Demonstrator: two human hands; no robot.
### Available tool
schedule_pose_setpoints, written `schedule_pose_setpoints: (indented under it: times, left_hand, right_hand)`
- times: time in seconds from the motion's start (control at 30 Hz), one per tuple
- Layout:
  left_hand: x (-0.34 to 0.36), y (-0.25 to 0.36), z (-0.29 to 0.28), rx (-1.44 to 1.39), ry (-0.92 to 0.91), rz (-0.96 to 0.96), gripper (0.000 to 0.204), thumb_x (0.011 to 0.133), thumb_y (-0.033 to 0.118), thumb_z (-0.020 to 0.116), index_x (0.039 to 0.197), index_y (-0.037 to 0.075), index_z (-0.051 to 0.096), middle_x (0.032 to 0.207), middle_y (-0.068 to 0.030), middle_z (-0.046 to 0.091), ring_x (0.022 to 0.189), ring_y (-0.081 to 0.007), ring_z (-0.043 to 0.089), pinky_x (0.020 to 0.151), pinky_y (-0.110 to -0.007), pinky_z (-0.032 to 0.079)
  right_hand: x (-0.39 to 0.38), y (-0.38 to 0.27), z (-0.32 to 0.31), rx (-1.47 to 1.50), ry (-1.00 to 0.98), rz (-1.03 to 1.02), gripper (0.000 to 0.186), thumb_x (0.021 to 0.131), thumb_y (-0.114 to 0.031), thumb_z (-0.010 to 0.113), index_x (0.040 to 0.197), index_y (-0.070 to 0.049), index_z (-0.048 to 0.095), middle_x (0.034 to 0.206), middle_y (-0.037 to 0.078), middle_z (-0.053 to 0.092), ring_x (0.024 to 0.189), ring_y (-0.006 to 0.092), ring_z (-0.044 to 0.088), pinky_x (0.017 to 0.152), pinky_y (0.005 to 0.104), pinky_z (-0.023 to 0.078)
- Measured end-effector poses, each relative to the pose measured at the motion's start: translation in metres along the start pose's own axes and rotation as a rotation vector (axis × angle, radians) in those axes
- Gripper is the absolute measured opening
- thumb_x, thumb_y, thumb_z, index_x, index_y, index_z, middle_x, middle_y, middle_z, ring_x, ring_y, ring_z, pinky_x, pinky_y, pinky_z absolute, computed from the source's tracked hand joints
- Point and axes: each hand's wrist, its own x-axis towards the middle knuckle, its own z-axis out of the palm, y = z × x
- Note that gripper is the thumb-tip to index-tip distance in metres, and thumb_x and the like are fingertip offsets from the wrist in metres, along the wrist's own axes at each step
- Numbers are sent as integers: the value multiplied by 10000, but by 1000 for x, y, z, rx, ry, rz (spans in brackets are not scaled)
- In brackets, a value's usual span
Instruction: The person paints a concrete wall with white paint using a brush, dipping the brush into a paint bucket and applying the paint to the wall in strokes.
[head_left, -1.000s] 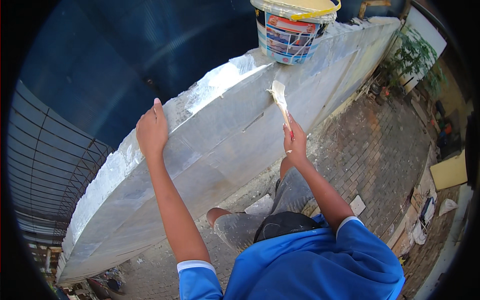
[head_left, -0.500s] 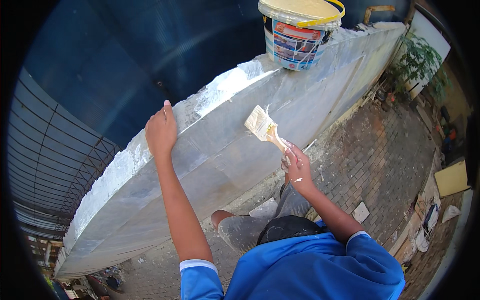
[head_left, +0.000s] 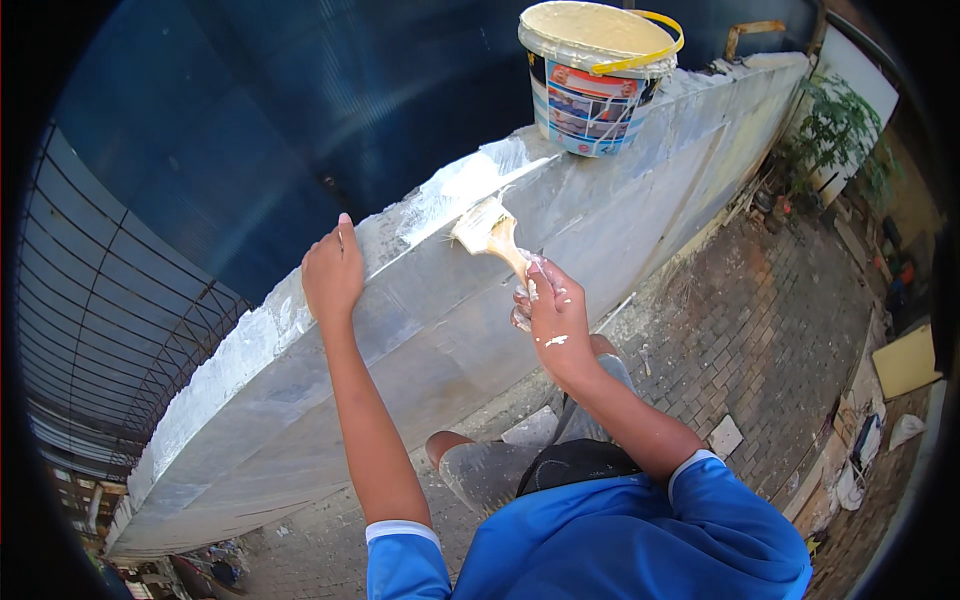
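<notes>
My right hand (head_left: 552,305), spotted with white paint, is closed round the handle of a flat paintbrush (head_left: 490,232). The white-coated bristles point up and left, close to the upper edge of a grey wall (head_left: 440,310); whether they touch it I cannot tell. Over the wall's top edge rests my left hand (head_left: 334,268), its fingers bent onto the far side and partly hidden, the thumb pointing up. Between the hands and the bucket lies a patch of wet white paint (head_left: 465,188). The paint bucket (head_left: 592,100), full of cream-white paint, stands on the wall top, its yellow handle tipped to the rim.
Beyond the wall are a dark blue sheet surface (head_left: 250,130) and a metal grid (head_left: 90,290). Brick paving (head_left: 720,300) lies below on my side. A green plant (head_left: 840,120) grows by the wall's far right end, with debris (head_left: 850,470) along the right.
My right hand has moved the brush left and closer to the wall's top edge. My left hand stays on the wall; the view has shifted slightly.
</notes>
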Motion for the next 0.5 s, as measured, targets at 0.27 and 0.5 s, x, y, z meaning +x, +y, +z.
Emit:
schedule_pose_setpoints:
  times: [0.27, 0.5]
  left_hand:
    - [0, 2, -2, -2, -31, -8, 599, 1038, 429, 304, 1026, -6, 715, 1000, -221, 690, 1011, -386, 611, 973, -479, 425]
    - [-1, 2, -2, 16, -37, -1, 602, 1039, 427, 299, 1025, -9, 715, 1008, -219, 689, 1014, -381, 610, 984, -476, 418]
  right_hand:
    - [0, -17, -6, 42, -12, 23, 293, 1037, -201, 493, 1192, 30, 587, 817, 16, 518, 695, 80, 504, 551, 253, 446]
    - [-5, -28, -3, 122, 16, 56, 241, 1040, -188, 481, 1127, 16, 577, 746, -2, 455, 641, 71, 443, 540, 263, 399]
